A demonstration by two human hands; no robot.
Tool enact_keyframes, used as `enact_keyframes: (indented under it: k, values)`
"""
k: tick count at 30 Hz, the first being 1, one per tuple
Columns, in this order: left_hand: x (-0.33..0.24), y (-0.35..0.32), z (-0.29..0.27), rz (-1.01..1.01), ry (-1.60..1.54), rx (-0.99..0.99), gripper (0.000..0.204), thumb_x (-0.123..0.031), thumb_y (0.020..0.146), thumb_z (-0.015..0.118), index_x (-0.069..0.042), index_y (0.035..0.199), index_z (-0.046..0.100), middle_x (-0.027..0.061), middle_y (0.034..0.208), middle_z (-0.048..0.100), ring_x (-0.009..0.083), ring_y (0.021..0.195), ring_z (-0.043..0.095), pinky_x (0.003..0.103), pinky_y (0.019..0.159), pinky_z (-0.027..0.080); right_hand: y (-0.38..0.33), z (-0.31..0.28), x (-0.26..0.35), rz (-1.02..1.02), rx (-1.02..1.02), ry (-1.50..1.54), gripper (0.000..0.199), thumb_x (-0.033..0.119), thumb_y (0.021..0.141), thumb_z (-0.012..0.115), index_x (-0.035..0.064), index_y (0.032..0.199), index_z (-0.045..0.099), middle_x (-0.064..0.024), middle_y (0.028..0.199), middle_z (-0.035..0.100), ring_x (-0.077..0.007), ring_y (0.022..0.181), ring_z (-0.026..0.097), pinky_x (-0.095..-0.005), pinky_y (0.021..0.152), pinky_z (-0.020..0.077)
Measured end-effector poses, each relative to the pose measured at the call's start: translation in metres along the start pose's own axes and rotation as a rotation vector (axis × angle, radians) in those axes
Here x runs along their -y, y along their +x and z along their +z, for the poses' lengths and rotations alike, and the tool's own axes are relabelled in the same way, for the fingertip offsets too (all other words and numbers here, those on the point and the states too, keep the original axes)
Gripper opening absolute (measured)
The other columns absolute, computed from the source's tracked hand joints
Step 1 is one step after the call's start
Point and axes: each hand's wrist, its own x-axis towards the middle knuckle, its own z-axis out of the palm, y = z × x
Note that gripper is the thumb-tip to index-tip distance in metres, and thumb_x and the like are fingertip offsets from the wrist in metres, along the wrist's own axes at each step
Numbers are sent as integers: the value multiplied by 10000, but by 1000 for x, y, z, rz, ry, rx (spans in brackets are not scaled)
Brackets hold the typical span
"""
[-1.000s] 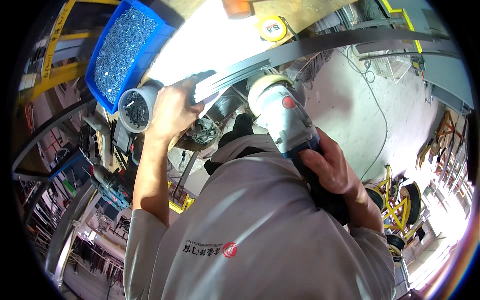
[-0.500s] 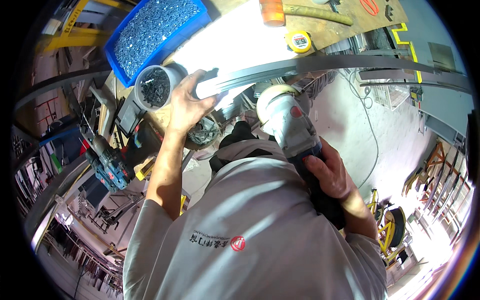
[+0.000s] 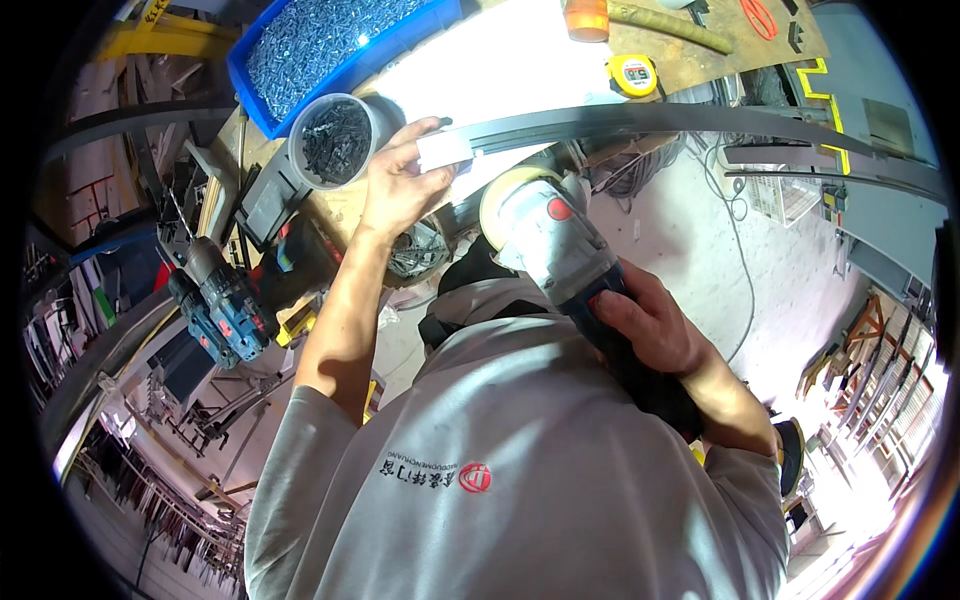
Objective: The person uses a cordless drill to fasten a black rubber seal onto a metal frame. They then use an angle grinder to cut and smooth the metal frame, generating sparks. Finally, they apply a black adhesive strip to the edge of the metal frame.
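My left hand is closed around the pale, brightly lit end of a long dark grey metal profile, thumb on the near side and fingers behind. The profile stretches off to the right. In my right hand is an angle grinder, gripped round its dark body with the thumb on top. Its pale round disc sits just below the profile, to the right of my left hand. Whether the disc touches the metal I cannot tell.
Left of the profile's end stand a tub of black pieces and a blue bin of screws. A tape measure and an orange-headed mallet lie on the bench beyond. Cordless drills are at the left; a cable trails over the floor.
The grinder and my right hand have shifted left and slightly up, bringing the disc closer to my left hand. My left hand and the profile's end appear a little further right and higher.
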Motion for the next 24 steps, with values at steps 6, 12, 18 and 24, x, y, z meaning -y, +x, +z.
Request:
enact_keyframes:
  k: [6, 12, 18, 24]
  values:
    - [13, -6, 3, -144, -302, 49, 257, 47, 885, 774, 51, 1142, 761, 110, 1289, 670, 192, 1137, 644, 325, 989, 528, 5, 12, -5, 6, -5, 19, 295, 255, 1070, 591, -5, 1209, 604, -28, 952, 645, -99, 861, 572, -292, 746, 498]
    - [10, -5, 3, -241, -247, 43, 194, 45, 924, 750, 44, 1117, 767, 55, 1127, 717, 131, 1002, 654, 288, 903, 540, 16, 23, -9, -80, -2, 28, 299, 237, 1074, 584, -5, 1246, 611, -28, 1001, 652, -100, 922, 558, -295, 808, 488]
    - [8, -9, 1, -309, -82, -9, 205, 29, 936, 753, 21, 1139, 780, 39, 1048, 765, 120, 936, 686, 280, 859, 566, 18, 18, -10, -68, 50, -16, 289, 230, 1073, 590, -3, 1240, 617, -31, 1012, 655, -121, 931, 572, -323, 832, 494]
    - [15, -7, 2, -283, -210, 12, 159, 26, 953, 744, 24, 1108, 778, 31, 1035, 764, 97, 929, 671, 271, 838, 577, 22, 31, -3, -107, 16, 0, 281, 242, 1075, 591, -7, 1199, 629, -32, 971, 655, -123, 892, 574, -309, 800, 486]
